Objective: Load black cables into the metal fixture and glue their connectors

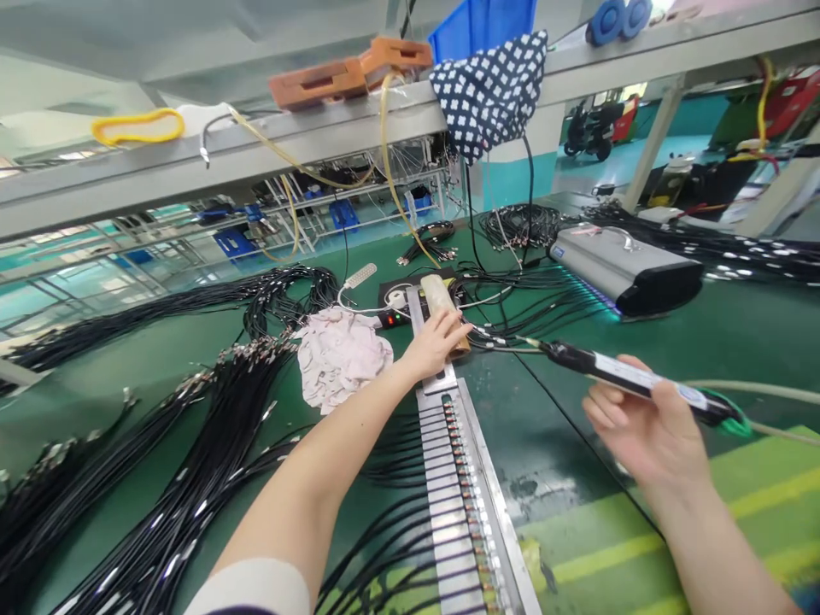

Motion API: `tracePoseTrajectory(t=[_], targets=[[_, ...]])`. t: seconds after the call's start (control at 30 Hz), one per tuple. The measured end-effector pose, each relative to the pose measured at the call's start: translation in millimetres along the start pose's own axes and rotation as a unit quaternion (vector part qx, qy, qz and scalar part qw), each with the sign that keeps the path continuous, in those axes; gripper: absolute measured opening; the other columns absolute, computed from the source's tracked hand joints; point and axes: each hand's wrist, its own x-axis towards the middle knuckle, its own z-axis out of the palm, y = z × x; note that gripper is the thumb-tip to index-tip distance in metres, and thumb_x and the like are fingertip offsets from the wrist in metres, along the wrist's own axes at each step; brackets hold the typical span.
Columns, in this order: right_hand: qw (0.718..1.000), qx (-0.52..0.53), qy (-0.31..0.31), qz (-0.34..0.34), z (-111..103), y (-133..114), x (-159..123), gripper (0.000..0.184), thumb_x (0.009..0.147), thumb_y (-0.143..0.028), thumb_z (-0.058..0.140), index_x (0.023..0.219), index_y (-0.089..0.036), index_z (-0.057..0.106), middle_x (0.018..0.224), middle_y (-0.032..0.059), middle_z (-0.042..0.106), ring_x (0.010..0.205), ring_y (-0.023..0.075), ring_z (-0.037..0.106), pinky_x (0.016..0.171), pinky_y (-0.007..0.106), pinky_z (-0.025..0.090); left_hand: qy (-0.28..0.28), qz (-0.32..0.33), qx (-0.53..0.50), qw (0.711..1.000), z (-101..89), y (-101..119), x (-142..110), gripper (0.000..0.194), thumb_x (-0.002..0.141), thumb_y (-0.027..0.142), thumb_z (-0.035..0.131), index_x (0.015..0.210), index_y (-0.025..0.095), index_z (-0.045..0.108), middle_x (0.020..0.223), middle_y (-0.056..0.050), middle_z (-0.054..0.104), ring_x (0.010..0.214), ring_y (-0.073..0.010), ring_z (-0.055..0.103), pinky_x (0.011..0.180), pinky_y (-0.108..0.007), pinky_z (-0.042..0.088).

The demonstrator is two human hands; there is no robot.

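Note:
My left hand reaches across the far end of a long metal strip fixture. Its fingers are stretched out and spread, resting at a cream-coloured rounded object with a brown end; the contact underneath is hidden. Black cables lie side by side across the fixture, their small metal ends lined up along its right side. In my right hand is a black pen-shaped tool with a white label, a thin tip pointing left and a green wrap at its rear. The tool is held above the table, right of the fixture.
A crumpled pale pink cloth lies left of the fixture. Bundles of black cables cover the left side. A grey machine with a glowing lower edge stands at the back right. A shelf beam crosses above, with orange bins.

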Motion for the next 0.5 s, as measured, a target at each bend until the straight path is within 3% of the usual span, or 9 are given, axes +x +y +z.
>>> tracePoseTrajectory(t=[0.17, 0.37, 0.5], targets=[[0.999, 0.027, -0.034, 0.009, 10.7, -1.1, -7.5, 0.024, 0.062, -0.035, 0.074, 0.076, -0.026, 0.056, 0.050, -0.0083, 0.033, 0.042, 0.0063, 0.024, 0.041, 0.022, 0.020, 0.027, -0.052, -0.045, 0.997, -28.3, 26.0, -42.6, 0.057, 0.074, 0.003, 0.042, 0.130, 0.014, 0.039, 0.132, -0.018, 0.039, 0.127, -0.0292, 0.034, 0.100, -0.050, 0.036], [1.000, 0.005, -0.022, -0.014, 14.1, -7.4, -41.1, 0.026, 0.064, -0.040, 0.071, 0.077, -0.024, 0.054, 0.046, -0.0093, 0.037, 0.039, 0.0056, 0.026, 0.040, 0.023, 0.016, -0.041, -0.090, -0.091, 0.991, -88.8, 61.4, -141.1, 0.041, 0.084, 0.015, 0.042, 0.125, 0.019, 0.041, 0.126, -0.013, 0.044, 0.119, -0.0269, 0.044, 0.098, -0.046, 0.041], [0.999, -0.002, -0.015, -0.045, 7.4, -2.4, -65.9, 0.037, 0.066, -0.044, 0.069, 0.095, -0.026, 0.056, 0.048, -0.0099, 0.038, 0.041, 0.0058, 0.031, 0.041, 0.024, 0.021, -0.050, -0.162, -0.114, 0.979, -134.5, 88.0, -199.2, 0.038, 0.086, 0.028, 0.046, 0.123, 0.032, 0.044, 0.120, -0.005, 0.049, 0.110, -0.0274, 0.052, 0.095, -0.049, 0.046]])
